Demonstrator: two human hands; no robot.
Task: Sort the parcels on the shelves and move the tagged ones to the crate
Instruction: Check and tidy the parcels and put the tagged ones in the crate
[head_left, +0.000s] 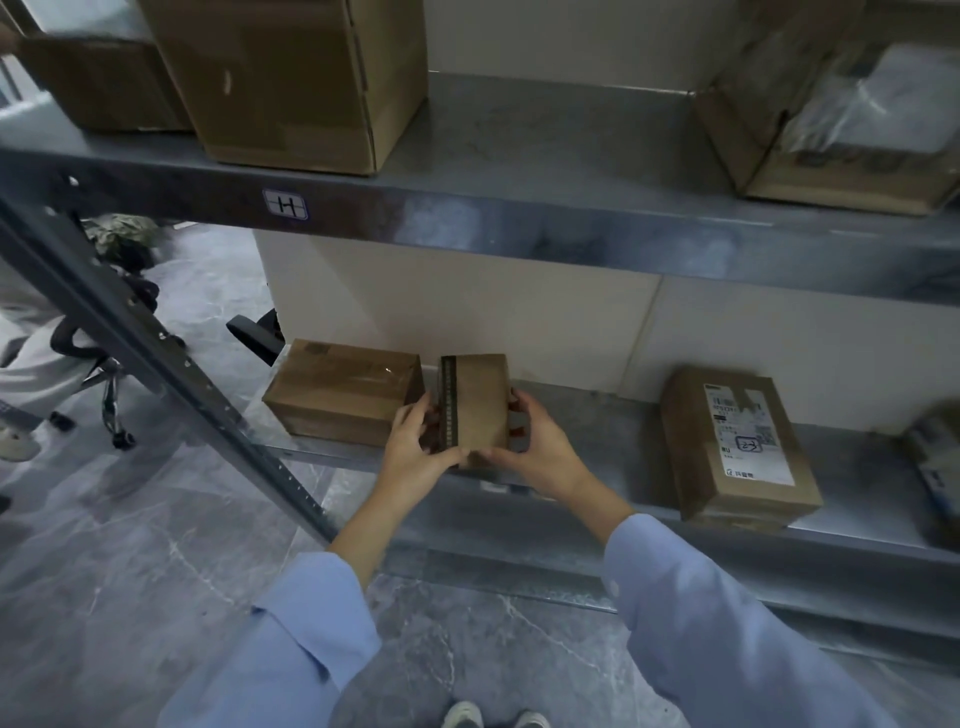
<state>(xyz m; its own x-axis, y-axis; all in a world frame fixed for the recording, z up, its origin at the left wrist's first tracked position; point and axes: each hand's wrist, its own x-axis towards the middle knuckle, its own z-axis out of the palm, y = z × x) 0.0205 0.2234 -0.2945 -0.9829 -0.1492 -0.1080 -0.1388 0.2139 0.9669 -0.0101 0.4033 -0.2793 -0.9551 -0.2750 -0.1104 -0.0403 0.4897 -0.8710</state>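
Left hand (418, 449) and right hand (540, 452) fingers (415, 411) clamp small parcel (480, 400) at lower shelf (613, 452) edge.

small box (475, 405): I see plain brown card, dark strip down its left face, upright on lower shelf (597, 431)
taped box (343, 395): just left, flat
labelled parcel (737, 447): white label up, well right

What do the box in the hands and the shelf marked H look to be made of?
Box: matte brown cardboard, probably corrugated, with folded edges and a dark printed strip. Shelf: seemingly grey painted metal; its front edge shows a soft sheen, and the upright has punched holes.
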